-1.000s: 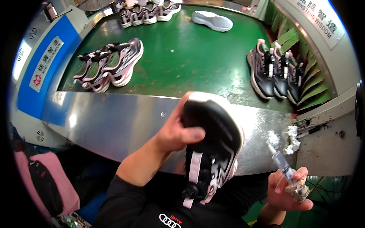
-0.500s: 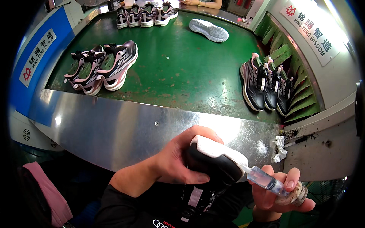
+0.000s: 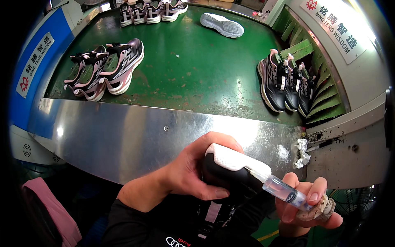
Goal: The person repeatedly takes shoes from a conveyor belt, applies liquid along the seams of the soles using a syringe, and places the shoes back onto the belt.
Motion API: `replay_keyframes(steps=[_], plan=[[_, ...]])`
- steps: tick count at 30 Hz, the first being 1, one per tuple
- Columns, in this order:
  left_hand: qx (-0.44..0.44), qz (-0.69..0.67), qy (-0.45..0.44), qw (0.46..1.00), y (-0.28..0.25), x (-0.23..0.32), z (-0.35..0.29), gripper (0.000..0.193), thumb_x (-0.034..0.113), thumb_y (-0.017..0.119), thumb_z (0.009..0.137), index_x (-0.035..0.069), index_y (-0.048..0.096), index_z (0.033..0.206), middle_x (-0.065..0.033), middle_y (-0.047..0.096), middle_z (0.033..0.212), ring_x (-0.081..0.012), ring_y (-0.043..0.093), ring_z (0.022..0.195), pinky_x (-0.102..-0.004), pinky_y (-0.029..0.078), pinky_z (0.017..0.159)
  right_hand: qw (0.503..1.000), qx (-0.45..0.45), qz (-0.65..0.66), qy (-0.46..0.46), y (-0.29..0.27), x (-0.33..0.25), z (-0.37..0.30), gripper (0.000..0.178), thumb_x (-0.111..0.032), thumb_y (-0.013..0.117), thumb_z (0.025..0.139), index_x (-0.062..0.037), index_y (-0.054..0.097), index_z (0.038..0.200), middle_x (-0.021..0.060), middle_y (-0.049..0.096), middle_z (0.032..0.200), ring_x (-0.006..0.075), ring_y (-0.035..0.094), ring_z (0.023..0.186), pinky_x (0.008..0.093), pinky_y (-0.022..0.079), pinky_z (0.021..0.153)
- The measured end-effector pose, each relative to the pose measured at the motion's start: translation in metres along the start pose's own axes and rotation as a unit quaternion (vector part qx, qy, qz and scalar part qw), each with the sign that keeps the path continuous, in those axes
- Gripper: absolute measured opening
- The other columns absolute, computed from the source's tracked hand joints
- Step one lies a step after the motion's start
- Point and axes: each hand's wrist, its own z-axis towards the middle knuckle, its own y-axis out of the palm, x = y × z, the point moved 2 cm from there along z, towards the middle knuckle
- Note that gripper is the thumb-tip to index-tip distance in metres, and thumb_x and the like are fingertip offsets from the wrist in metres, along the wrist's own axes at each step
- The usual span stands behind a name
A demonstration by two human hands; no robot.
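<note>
My left hand (image 3: 192, 166) is wrapped round a black shoe (image 3: 222, 177) with a white sole (image 3: 234, 158), held sole up above my lap. The thumb presses on the dark upper, and the fingers go over the far side. In my right hand (image 3: 303, 187) is a clear syringe (image 3: 279, 189), gripped by the barrel. Its narrow tip touches the seam where the sole meets the upper. Crumpled beige wrapping (image 3: 321, 210) covers the syringe's rear end, in the palm. Below the shoe's body hangs a pink-grey strap (image 3: 212, 212).
A metal ledge (image 3: 103, 140) runs before a green belt (image 3: 181, 74). Pink-and-black shoes (image 3: 123, 68) stand at left, more (image 3: 154, 12) far off, black ones (image 3: 273, 84) at right beside green flaps (image 3: 329, 99). A loose white sole (image 3: 222, 25) lies far back. Crumpled white paper (image 3: 302, 154) sits on the ledge.
The syringe tip has moved left along the seam of the shoe, and the right hand has come slightly lower. The whole view has shifted a little. Both holds stay the same.
</note>
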Motion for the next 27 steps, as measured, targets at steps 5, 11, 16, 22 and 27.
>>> replay_keyframes(steps=[5,11,16,22,27], plan=[[0.011,0.005,-0.005,1.000,0.001,0.002,0.002,0.071,0.010,0.082,0.057,0.005,0.044,0.117,-0.0228,0.059,0.107,-0.0321,0.059,0.101,-0.0434,0.049,0.085,1.000,0.004,-0.018,-0.004,0.004,-0.004,0.000,0.053,-0.061,0.054,0.084,-0.0129,0.050,0.106,0.0124,0.066,0.077,0.0214,0.044,0.086,0.0376,0.034,0.087],[0.079,-0.034,-0.043,0.995,0.004,0.007,0.001,0.069,0.016,0.082,0.058,0.005,0.045,0.115,-0.0207,0.059,0.106,-0.0300,0.059,0.100,-0.0420,0.049,0.085,1.000,0.015,0.005,0.006,-0.002,0.000,-0.004,0.053,-0.061,0.057,0.083,-0.0126,0.050,0.105,0.0111,0.066,0.080,0.0237,0.044,0.090,0.0405,0.034,0.091],[0.130,-0.060,-0.067,0.987,0.001,0.001,0.000,0.072,0.019,0.083,0.060,0.005,0.043,0.118,-0.0193,0.058,0.105,-0.0283,0.059,0.099,-0.0393,0.049,0.083,0.999,0.019,0.031,-0.017,-0.009,0.006,-0.010,0.053,-0.054,0.057,0.084,-0.0093,0.049,0.110,0.0156,0.063,0.089,0.0225,0.046,0.092,0.0530,0.033,0.091],[0.124,-0.034,-0.064,0.990,-0.019,-0.012,-0.004,0.077,0.022,0.082,0.061,0.003,0.038,0.121,-0.0196,0.057,0.108,-0.0270,0.059,0.099,-0.0361,0.049,0.084,0.999,0.023,0.035,-0.033,-0.018,0.016,-0.020,0.060,-0.058,0.057,0.082,-0.0072,0.048,0.113,0.0161,0.062,0.093,0.0227,0.046,0.094,0.0536,0.033,0.091],[0.148,-0.119,-0.106,0.976,-0.024,-0.014,-0.004,0.078,0.009,0.076,0.062,0.004,0.038,0.130,-0.0094,0.053,0.117,-0.0205,0.052,0.110,-0.0346,0.041,0.096,0.998,0.010,0.052,-0.029,-0.036,0.029,-0.034,0.068,-0.059,0.063,0.079,-0.0051,0.049,0.118,0.0169,0.061,0.093,0.0225,0.047,0.094,0.0525,0.034,0.091]])
